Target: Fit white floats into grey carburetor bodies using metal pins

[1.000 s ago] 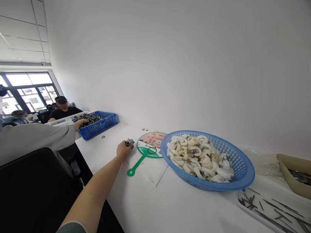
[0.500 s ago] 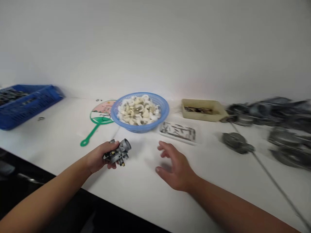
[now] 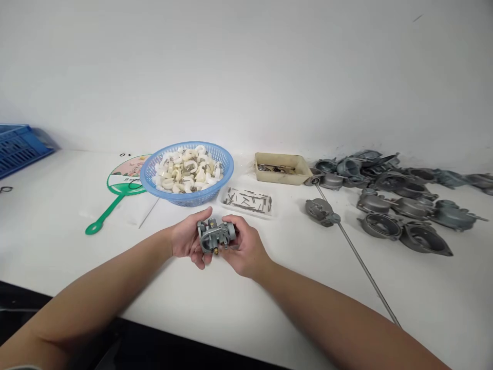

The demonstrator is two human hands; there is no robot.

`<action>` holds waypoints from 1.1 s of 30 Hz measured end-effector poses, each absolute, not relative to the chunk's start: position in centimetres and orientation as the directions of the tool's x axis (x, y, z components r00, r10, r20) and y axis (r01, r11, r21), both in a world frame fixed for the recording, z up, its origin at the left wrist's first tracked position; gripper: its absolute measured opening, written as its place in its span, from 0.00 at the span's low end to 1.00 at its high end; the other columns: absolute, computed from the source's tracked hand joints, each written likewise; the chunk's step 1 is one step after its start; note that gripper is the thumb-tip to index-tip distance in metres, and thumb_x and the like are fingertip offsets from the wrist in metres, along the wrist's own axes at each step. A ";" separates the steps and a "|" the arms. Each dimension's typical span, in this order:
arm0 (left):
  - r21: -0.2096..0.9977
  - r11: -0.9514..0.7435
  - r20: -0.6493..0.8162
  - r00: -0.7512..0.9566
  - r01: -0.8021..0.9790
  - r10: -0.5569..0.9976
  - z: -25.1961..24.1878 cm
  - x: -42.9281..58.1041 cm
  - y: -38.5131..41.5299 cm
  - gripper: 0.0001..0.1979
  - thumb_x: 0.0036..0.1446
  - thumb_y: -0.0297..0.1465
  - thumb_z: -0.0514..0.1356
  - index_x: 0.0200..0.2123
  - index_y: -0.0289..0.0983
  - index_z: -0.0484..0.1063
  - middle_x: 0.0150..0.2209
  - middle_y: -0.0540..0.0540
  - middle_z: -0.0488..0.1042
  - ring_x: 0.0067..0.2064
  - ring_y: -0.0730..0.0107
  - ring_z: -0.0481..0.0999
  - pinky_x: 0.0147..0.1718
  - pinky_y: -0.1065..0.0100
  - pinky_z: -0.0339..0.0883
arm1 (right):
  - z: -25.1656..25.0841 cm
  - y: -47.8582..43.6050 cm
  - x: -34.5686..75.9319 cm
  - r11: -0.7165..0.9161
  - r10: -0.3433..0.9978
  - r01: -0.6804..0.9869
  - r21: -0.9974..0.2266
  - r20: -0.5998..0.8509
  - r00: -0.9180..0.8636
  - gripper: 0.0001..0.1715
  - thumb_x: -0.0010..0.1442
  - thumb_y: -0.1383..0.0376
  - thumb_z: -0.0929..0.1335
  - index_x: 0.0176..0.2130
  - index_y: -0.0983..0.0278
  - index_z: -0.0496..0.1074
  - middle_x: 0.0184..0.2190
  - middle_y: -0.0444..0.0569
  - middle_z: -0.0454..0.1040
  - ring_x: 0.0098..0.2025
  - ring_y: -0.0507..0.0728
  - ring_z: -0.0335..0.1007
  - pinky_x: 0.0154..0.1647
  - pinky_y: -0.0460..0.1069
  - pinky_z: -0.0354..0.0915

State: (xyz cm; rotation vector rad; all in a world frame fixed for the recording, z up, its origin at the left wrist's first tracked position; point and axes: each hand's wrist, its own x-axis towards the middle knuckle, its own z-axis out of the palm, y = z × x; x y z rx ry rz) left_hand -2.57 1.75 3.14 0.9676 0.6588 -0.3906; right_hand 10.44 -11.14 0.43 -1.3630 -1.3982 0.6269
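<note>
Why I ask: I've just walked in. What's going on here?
A person's left hand and right hand hold a grey metal part with brass-coloured fittings over a white table, one hand at each end. Beyond it stand a blue basket of white, ring-like pieces and a shallow tray of thin metal pins. More grey metal parts lie to the right.

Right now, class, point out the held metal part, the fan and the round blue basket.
Held metal part (image 3: 214, 238), head view: central body.
Fan (image 3: 124, 189), head view: green lower face.
Round blue basket (image 3: 192, 199), head view: front wall.
</note>
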 end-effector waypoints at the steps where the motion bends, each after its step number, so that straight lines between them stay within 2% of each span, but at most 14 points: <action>1: 0.641 0.525 -0.661 0.750 0.560 0.006 3.1 -2.9 1.6 0.47 0.52 0.59 0.28 0.30 0.27 0.73 0.19 0.36 0.74 0.14 0.67 0.69 0.22 0.64 0.70 | 0.5 -11.2 10.4 0.202 0.939 0.393 -0.897 0.291 0.183 0.25 0.47 0.62 0.69 0.45 0.61 0.59 0.30 0.43 0.68 0.27 0.51 0.64 0.27 0.46 0.65; 3: 0.687 0.536 -0.619 0.781 0.491 0.079 2.9 -3.5 1.2 0.47 0.50 0.61 0.29 0.31 0.28 0.72 0.21 0.37 0.74 0.16 0.67 0.71 0.22 0.65 0.68 | 0.8 -11.2 10.4 0.152 0.952 0.396 -0.905 0.243 0.188 0.21 0.48 0.60 0.69 0.41 0.61 0.60 0.28 0.42 0.68 0.25 0.50 0.62 0.25 0.45 0.63; 7: 0.765 0.516 -0.545 0.814 0.385 0.201 2.2 -4.1 0.1 0.39 0.51 0.61 0.39 0.32 0.31 0.70 0.22 0.42 0.73 0.16 0.70 0.70 0.23 0.67 0.66 | 1.6 -11.2 10.2 0.015 0.954 0.417 -0.909 0.138 0.265 0.14 0.49 0.59 0.67 0.34 0.62 0.60 0.23 0.41 0.66 0.23 0.50 0.60 0.22 0.45 0.59; 11: 0.842 0.422 -0.482 0.820 0.336 0.308 1.4 -4.1 -0.4 0.33 0.52 0.58 0.46 0.33 0.32 0.68 0.21 0.47 0.70 0.15 0.73 0.68 0.19 0.69 0.63 | 2.1 -11.1 9.8 -0.095 0.937 0.550 -0.830 0.112 0.331 0.13 0.48 0.58 0.68 0.30 0.62 0.61 0.20 0.39 0.65 0.22 0.50 0.59 0.20 0.44 0.55; 15: 0.896 0.289 -0.439 0.776 0.338 0.453 1.3 -4.0 -0.4 0.28 0.52 0.56 0.49 0.29 0.34 0.66 0.16 0.51 0.66 0.12 0.75 0.63 0.15 0.71 0.60 | 2.0 -11.0 9.7 -0.137 0.932 0.675 -0.725 0.136 0.336 0.15 0.53 0.55 0.64 0.25 0.62 0.59 0.20 0.42 0.65 0.22 0.51 0.59 0.21 0.45 0.55; 17: 0.906 0.200 -0.419 0.734 0.372 0.535 1.5 -4.0 -0.4 0.26 0.53 0.55 0.49 0.28 0.35 0.64 0.14 0.52 0.64 0.11 0.75 0.61 0.13 0.71 0.59 | 1.8 -10.9 9.9 -0.116 0.946 0.700 -0.705 0.136 0.294 0.15 0.56 0.53 0.62 0.28 0.63 0.62 0.23 0.44 0.68 0.25 0.52 0.62 0.23 0.46 0.57; 18: 0.906 0.164 -0.411 0.718 0.391 0.562 1.6 -4.0 -0.4 0.26 0.54 0.54 0.48 0.27 0.36 0.64 0.14 0.53 0.64 0.11 0.75 0.61 0.13 0.72 0.58 | 1.7 -10.9 10.0 -0.094 0.954 0.695 -0.713 0.134 0.267 0.16 0.56 0.52 0.62 0.34 0.63 0.64 0.26 0.45 0.70 0.27 0.53 0.64 0.25 0.47 0.59; 20: 0.900 0.115 -0.401 0.697 0.420 0.595 1.7 -3.9 -0.3 0.25 0.56 0.53 0.46 0.27 0.36 0.63 0.14 0.53 0.64 0.11 0.75 0.61 0.12 0.72 0.57 | 1.4 -10.8 10.3 -0.035 0.968 0.668 -0.743 0.140 0.207 0.25 0.55 0.51 0.63 0.47 0.63 0.62 0.33 0.47 0.72 0.33 0.56 0.68 0.30 0.49 0.63; 22: 0.896 0.087 -0.395 0.692 0.436 0.604 1.8 -3.9 -0.2 0.24 0.57 0.51 0.45 0.27 0.36 0.62 0.13 0.53 0.64 0.11 0.74 0.61 0.12 0.73 0.56 | 1.3 -10.8 10.4 0.001 0.974 0.656 -0.755 0.148 0.170 0.36 0.51 0.50 0.66 0.54 0.63 0.56 0.40 0.50 0.72 0.39 0.59 0.69 0.36 0.51 0.65; 25: 0.895 0.082 -0.398 0.700 0.439 0.593 1.8 -3.8 0.0 0.24 0.57 0.51 0.44 0.27 0.36 0.62 0.13 0.53 0.64 0.11 0.74 0.62 0.11 0.72 0.57 | 1.2 -10.7 10.4 -0.025 0.975 0.666 -0.745 0.129 0.182 0.42 0.48 0.50 0.69 0.56 0.63 0.56 0.46 0.53 0.70 0.46 0.62 0.67 0.42 0.54 0.65; 28: 0.887 0.062 -0.399 0.694 0.457 0.600 1.9 -3.9 0.1 0.25 0.58 0.51 0.43 0.27 0.37 0.62 0.14 0.53 0.63 0.12 0.74 0.60 0.12 0.71 0.56 | 1.2 -10.6 10.3 -0.093 0.968 0.674 -0.733 0.091 0.232 0.43 0.47 0.52 0.70 0.57 0.62 0.56 0.46 0.52 0.70 0.47 0.63 0.67 0.45 0.56 0.65; 33: 0.835 -0.244 -0.195 0.679 0.493 0.708 2.4 -4.0 0.1 0.25 0.59 0.48 0.43 0.23 0.37 0.65 0.19 0.49 0.67 0.21 0.70 0.65 0.20 0.70 0.56 | 1.3 -10.5 10.2 -0.106 0.964 0.680 -0.725 0.091 0.248 0.44 0.46 0.52 0.71 0.58 0.62 0.56 0.46 0.52 0.71 0.47 0.62 0.68 0.47 0.58 0.64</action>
